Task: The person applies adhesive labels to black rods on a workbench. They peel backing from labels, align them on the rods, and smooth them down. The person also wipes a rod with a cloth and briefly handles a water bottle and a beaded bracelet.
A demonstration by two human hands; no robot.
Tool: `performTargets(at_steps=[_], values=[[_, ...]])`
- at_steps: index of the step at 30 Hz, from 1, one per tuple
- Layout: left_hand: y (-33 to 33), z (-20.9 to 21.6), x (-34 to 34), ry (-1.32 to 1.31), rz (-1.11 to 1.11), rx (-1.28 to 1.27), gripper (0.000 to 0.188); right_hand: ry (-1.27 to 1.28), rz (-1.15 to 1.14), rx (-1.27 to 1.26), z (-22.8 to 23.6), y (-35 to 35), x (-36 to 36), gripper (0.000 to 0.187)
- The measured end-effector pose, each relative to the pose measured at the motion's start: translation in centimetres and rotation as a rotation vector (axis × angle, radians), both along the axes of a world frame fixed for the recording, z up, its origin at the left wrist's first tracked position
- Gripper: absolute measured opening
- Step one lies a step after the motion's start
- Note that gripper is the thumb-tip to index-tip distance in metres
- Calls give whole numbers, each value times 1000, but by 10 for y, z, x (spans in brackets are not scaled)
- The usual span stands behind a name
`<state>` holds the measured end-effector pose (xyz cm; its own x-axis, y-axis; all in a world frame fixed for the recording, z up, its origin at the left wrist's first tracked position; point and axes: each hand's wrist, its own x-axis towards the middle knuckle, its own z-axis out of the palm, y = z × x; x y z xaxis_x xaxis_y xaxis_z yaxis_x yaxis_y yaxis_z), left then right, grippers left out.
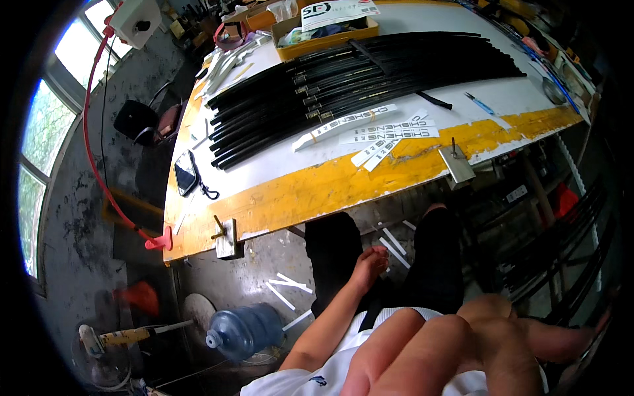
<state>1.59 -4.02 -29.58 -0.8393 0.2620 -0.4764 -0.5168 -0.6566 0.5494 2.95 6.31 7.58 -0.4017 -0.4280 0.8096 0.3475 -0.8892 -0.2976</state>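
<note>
Fingers (403,350) of the right hand (462,350) fill the lower foreground, spread loosely and very close to the lens, clamped on nothing. Up and to its left, the left hand (370,264) hangs below the table edge (310,195), relaxed beside the dark trouser leg (333,254), its fingers slack and empty. Well above both hands, on the white tabletop, lies a bundle of long black rods (356,79). Nearer the hands, just this side of the rods, lie white label strips (380,132). White strips (287,287) also litter the floor left of the left hand, and a blue water jug (244,330) lies farther left. A phone (185,173) rests near the table's left end.
</note>
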Motion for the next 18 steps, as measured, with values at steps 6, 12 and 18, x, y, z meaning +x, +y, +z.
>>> performTargets(at_steps=[6,12,18], values=[[1,8,-5,-6,-27,-39,23,29,-73,122,2,5,-8,25],[-3,-10,3,-12,2,-47,23,179,-682,1123,-91,46,-38,15],[5,13,3,139,-176,-168,18,1049,-1146,2068,-277,115,-30,46]])
